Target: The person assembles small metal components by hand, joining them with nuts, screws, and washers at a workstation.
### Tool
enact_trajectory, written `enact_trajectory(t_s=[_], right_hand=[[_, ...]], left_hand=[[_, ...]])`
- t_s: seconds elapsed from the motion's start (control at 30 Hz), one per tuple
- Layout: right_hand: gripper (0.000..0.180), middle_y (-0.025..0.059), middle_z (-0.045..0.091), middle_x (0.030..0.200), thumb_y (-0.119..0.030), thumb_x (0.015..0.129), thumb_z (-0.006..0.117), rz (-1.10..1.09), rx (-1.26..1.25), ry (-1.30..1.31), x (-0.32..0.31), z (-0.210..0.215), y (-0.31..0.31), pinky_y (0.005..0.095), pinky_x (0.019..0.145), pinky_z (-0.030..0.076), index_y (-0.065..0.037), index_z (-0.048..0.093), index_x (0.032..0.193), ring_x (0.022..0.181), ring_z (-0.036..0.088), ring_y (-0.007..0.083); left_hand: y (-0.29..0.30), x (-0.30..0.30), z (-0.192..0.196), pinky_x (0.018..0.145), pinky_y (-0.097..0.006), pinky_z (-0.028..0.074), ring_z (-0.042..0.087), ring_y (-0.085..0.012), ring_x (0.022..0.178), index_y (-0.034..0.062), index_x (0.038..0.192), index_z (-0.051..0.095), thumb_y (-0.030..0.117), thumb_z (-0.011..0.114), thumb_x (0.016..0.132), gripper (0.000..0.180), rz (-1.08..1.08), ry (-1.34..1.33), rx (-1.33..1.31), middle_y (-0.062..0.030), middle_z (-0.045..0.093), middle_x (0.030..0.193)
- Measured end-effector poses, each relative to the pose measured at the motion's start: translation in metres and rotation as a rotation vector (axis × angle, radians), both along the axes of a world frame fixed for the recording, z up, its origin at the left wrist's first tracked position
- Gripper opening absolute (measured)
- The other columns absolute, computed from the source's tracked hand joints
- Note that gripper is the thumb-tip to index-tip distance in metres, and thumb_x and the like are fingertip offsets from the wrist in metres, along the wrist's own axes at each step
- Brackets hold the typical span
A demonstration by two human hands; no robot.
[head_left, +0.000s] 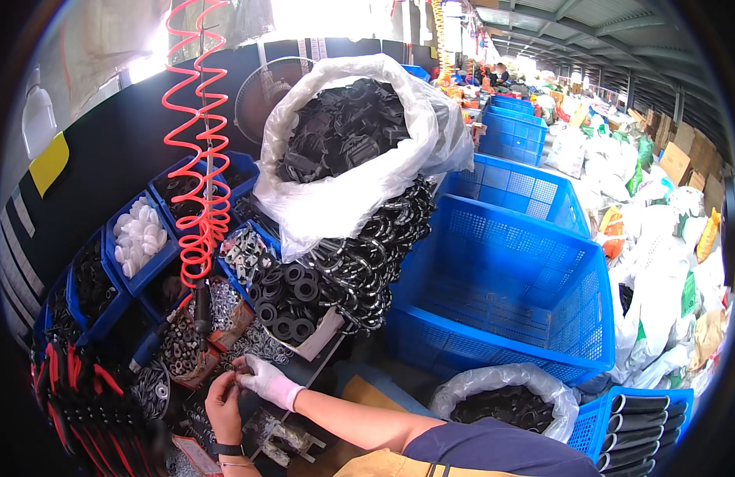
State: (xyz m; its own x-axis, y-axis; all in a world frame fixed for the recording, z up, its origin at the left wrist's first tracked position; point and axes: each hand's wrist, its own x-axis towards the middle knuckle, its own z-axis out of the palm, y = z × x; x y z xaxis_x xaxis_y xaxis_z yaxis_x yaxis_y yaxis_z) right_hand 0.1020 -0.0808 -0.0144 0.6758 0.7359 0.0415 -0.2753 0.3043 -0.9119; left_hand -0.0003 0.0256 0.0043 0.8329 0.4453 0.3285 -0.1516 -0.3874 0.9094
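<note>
My left hand, bare with a dark band at the wrist, is closed, its fingertips drawn together. My right hand, in a white glove, is closed too and meets it fingertip to fingertip. Whatever they pinch is too small to make out. Just beyond them are a carton of small metal nuts or bushings and a heap of loose washers. A metal fixture sits close by my wrists. Over the cartons hangs a dark air screwdriver on a red coiled hose.
Blue bins, one holding white plastic parts, line the left. Red-handled tools stand at lower left. Black rings and a plastic-lined sack of black parts rise ahead. Large blue crates stand right; a blue crate of black tubes is lower right.
</note>
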Motion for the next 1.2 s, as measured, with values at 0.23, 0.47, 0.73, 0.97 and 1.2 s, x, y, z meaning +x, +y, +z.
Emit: enact_trajectory(t_s=[0.23, 0.47, 0.73, 0.97, 1.2], right_hand=[[0.032, 0.0065, 0.058, 0.096, -0.003, 0.088, 0.056, -0.148, 0.049, -0.447, 0.001, -0.009, -0.001, 0.0324, 0.074, 0.052, -0.001, 0.051, 0.120, 0.086, 0.061, 0.0184], [0.033, 0.0162, 0.058, 0.095, 0.001, 0.082, 0.056, -0.400, -0.018, -1.048, -0.012, 0.009, 0.001, 0.0409, 0.079, 0.051, -0.002, 0.054, 0.115, 0.090, 0.061, 0.0361], [0.029, 0.0068, 0.061, 0.098, -0.018, 0.093, 0.060, 0.017, -0.054, 0.012, 0.001, -0.009, 0.001, 0.0273, 0.071, 0.052, 0.000, 0.052, 0.115, 0.079, 0.060, 0.0116], [0.024, 0.0025, 0.063, 0.084, -0.026, 0.094, 0.060, 0.061, -0.071, 0.007, -0.005, 0.009, -0.010, 0.0256, 0.063, 0.050, -0.002, 0.060, 0.101, 0.074, 0.060, 0.0096], [0.023, 0.0080, 0.064, 0.079, -0.026, 0.094, 0.056, -0.052, -0.233, -0.218, -0.012, 0.021, -0.016, 0.0302, 0.063, 0.050, -0.004, 0.058, 0.099, 0.069, 0.064, 0.0165]], left_hand=[[0.000, 0.001, 0.002, 0.059, -0.024, 0.042, 0.054, -0.0084, 0.064, 0.0003, 0.100, 0.065, 0.015, 0.057, 0.096, 0.018, 0.148, 0.111, -0.313, -0.0009, 0.061, 0.079], [0.010, 0.005, -0.006, 0.071, -0.034, 0.045, 0.057, -0.0223, 0.079, -0.0045, 0.095, 0.058, 0.015, 0.058, 0.094, 0.020, 0.498, -0.044, 0.732, -0.0117, 0.058, 0.085], [-0.011, -0.006, 0.013, 0.076, -0.024, 0.049, 0.060, -0.0110, 0.083, -0.0052, 0.110, 0.063, 0.002, 0.062, 0.089, 0.022, -0.022, 0.056, -0.302, -0.0058, 0.066, 0.096], [-0.010, -0.003, 0.001, 0.073, -0.025, 0.048, 0.058, -0.0112, 0.081, -0.0046, 0.103, 0.060, 0.005, 0.058, 0.093, 0.014, 0.103, 0.058, -0.103, -0.0060, 0.064, 0.094], [-0.022, 0.002, 0.000, 0.070, -0.024, 0.046, 0.055, -0.0092, 0.076, -0.0014, 0.102, 0.055, 0.013, 0.047, 0.100, 0.016, 0.208, 0.038, 0.154, -0.0052, 0.058, 0.090]])
